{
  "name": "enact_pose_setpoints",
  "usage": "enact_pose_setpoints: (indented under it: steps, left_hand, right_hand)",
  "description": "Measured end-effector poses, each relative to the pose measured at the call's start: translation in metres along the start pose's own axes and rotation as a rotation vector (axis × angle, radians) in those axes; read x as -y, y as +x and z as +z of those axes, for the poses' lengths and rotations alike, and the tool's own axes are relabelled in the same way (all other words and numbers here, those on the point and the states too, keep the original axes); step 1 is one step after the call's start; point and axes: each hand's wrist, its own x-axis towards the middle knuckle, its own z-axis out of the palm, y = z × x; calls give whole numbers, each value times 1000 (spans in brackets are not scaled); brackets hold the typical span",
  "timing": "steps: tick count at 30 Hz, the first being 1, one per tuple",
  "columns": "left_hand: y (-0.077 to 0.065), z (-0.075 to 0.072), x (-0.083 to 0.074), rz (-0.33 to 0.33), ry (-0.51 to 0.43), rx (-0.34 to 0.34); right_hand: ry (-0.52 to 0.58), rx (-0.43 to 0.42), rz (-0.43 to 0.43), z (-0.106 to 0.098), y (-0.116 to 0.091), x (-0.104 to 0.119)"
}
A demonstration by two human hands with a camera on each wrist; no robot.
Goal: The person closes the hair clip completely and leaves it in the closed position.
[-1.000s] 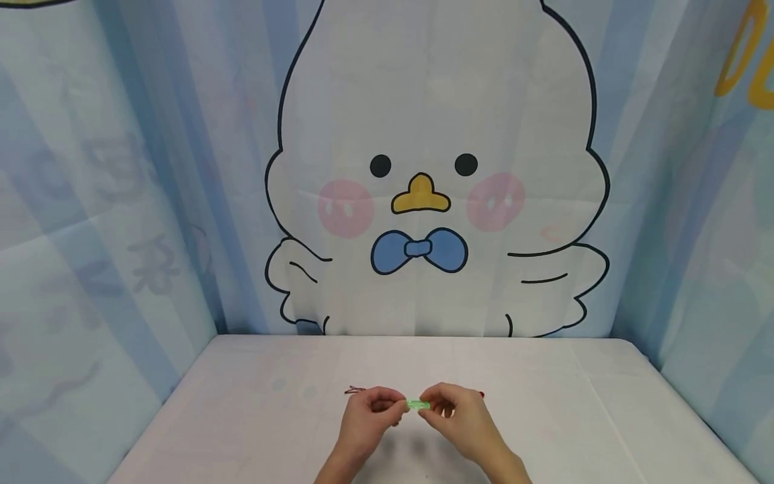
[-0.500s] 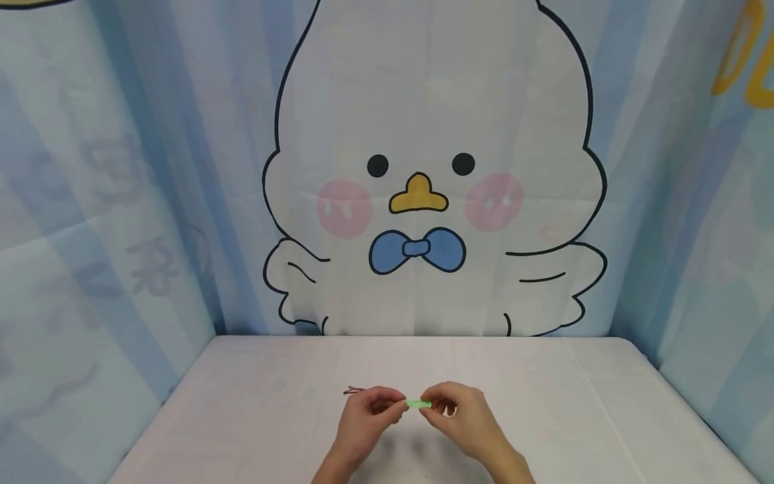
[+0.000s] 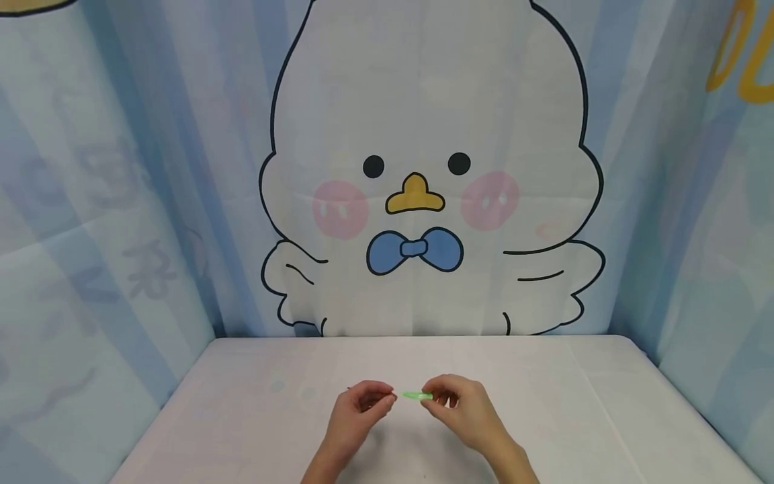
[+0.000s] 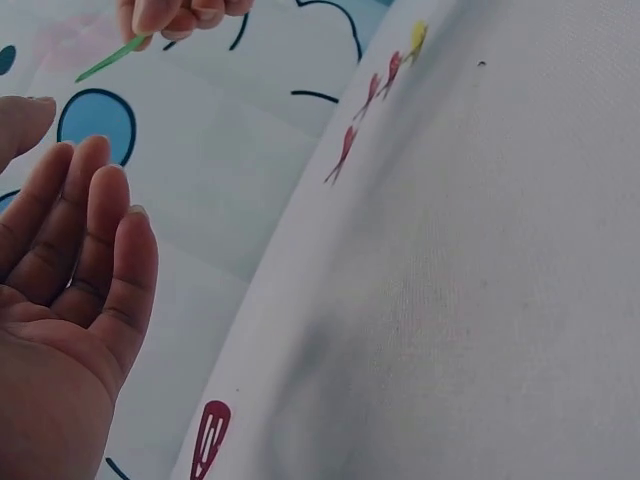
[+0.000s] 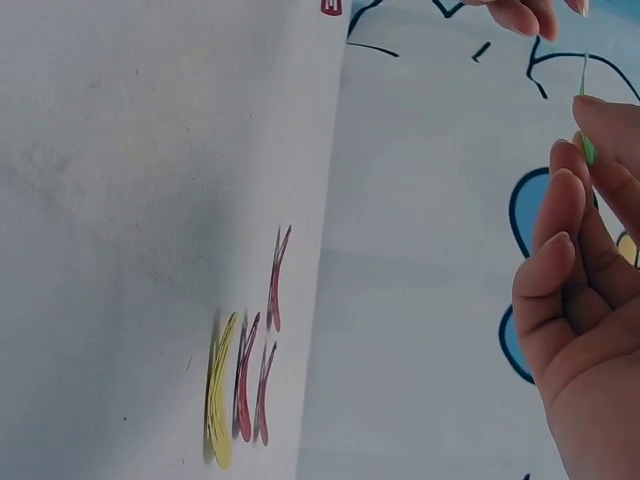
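Note:
Between thumb and fingertips, my right hand point(image 3: 465, 410) pinches a green snap hair clip point(image 3: 416, 395) in the head view, its narrow end pointing left. The right wrist view shows the green clip point(image 5: 588, 148) edge-on, its wide end partly covered by the fingers. Left of the clip, my left hand point(image 3: 359, 413) is in the air, apart from it. In the left wrist view the left hand point(image 4: 80, 290) has its fingers nearly straight, with a gap between them and the thumb point(image 4: 25, 125), holding nothing.
On the white tabletop point(image 3: 272, 430), a yellow hair clip point(image 5: 218, 400) lies beside several red ones point(image 5: 245, 385), their prongs spread. A lone red clip point(image 4: 210, 440) lies flat on the left side. A cartoon-printed curtain point(image 3: 423, 302) stands behind the table, with more curtain on both sides.
My left hand has let go of the green clip and drawn slightly left. The right hand keeps the clip and has risen a little.

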Motion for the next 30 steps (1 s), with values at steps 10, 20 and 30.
enact_pose_setpoints:
  steps: [10,20,30]
  left_hand:
    - [2,-20,0,-25,23,-35]
    - [5,-46,5,-40,62,-81]
    - [10,-71,6,-42,175,-148]
  right_hand:
    - [-17,13,76,-8,7,-13]
    - [-61,50,220,-18,13,-28]
    - [-84,90,274,-24,13,-39]
